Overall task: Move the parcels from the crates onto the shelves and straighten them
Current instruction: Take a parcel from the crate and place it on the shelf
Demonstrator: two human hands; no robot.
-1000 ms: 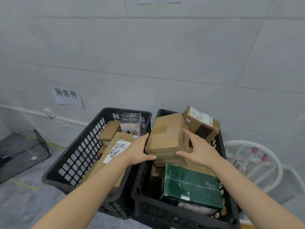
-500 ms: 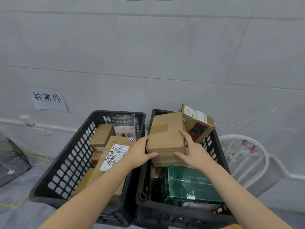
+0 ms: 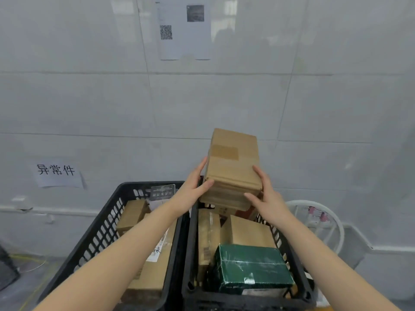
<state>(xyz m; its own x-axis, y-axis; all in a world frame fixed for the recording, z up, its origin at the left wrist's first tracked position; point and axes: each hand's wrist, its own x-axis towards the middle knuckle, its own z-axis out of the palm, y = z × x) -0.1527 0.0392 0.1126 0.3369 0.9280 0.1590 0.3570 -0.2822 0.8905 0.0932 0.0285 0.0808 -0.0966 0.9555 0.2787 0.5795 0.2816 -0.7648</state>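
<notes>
A brown cardboard parcel (image 3: pixel 233 169) with a tape patch on top is up in the air above the right black crate (image 3: pixel 190 254). My left hand (image 3: pixel 190 189) grips its left side and my right hand (image 3: pixel 267 198) grips its right side, thumbs on the front face. Below it the right crate holds a green wrapped parcel (image 3: pixel 251 268) and plain brown boxes (image 3: pixel 249 232). The left black crate (image 3: pixel 96 239) holds several brown parcels (image 3: pixel 132 214), one with a white label, and a dark printed box (image 3: pixel 162 192) at the back. No shelves are in view.
A grey tiled wall stands right behind the crates, with a paper sign (image 3: pixel 57 173) at left and a printed sheet (image 3: pixel 184 28) high up. A white round rack (image 3: pixel 318 223) stands to the right of the crates. Dark netting (image 3: pixel 6 270) lies at the far left.
Both hands have lifted the brown parcel up out of the right crate; it was resting on the pile before. The view has tilted upward, showing more wall.
</notes>
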